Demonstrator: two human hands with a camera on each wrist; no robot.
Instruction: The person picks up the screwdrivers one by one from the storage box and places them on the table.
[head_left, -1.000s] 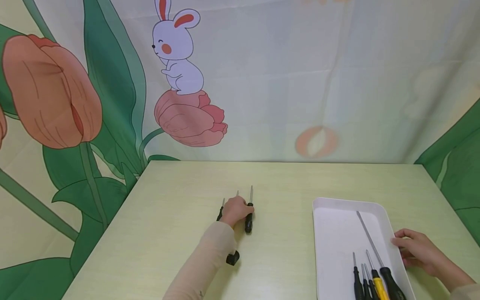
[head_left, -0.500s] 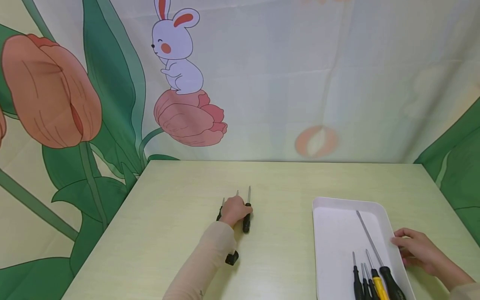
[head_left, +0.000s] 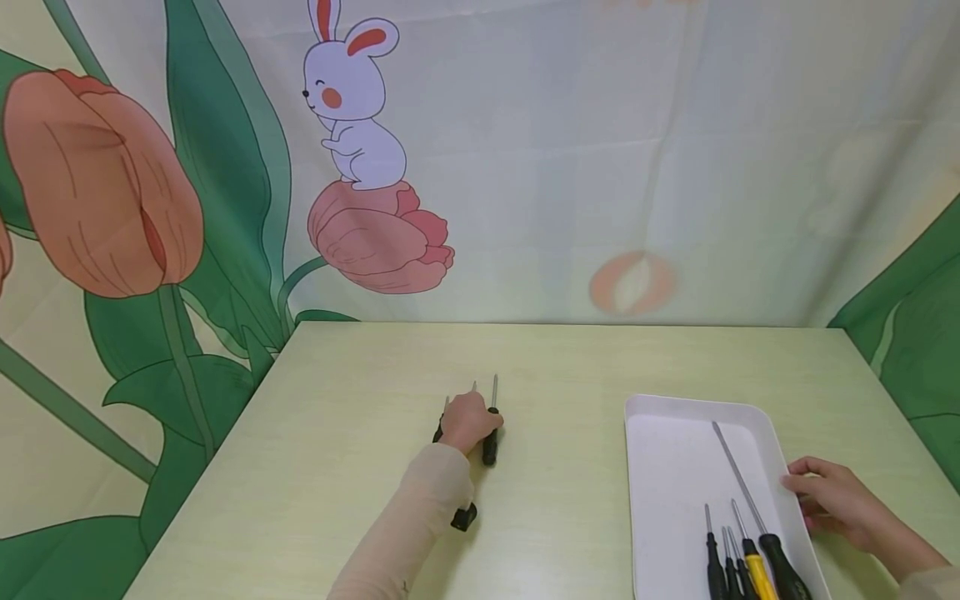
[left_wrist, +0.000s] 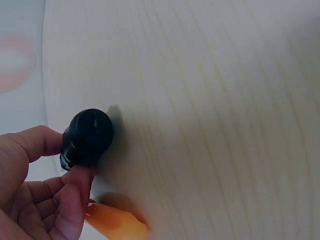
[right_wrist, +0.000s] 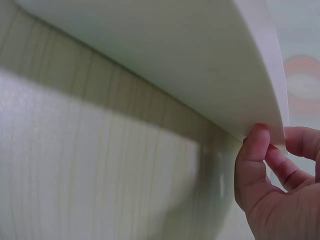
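My left hand (head_left: 467,421) pinches the black handle of a screwdriver (head_left: 491,448) between thumb and fingers. That shaft points to the back of the table. In the left wrist view the black screwdriver handle (left_wrist: 92,135) shows end-on, and an orange handle (left_wrist: 117,222) lies below the fingers. Left of the hand is another black screwdriver (head_left: 439,427), partly covered. A further metal tip (head_left: 474,386) shows behind the knuckles. My right hand (head_left: 840,500) grips the right rim of the white tray (head_left: 667,467), as the right wrist view also shows.
Several screwdrivers lie in the tray, among them a long black one (head_left: 780,558) and a yellow-and-black one (head_left: 759,571). A black blocky thing (head_left: 464,517) shows beside the left sleeve. The pale table (head_left: 570,367) ends at a printed curtain (head_left: 525,167).
The black screwdriver in my left hand has shifted slightly left, and its shaft stands a little differently. My right hand and the tray stay put.
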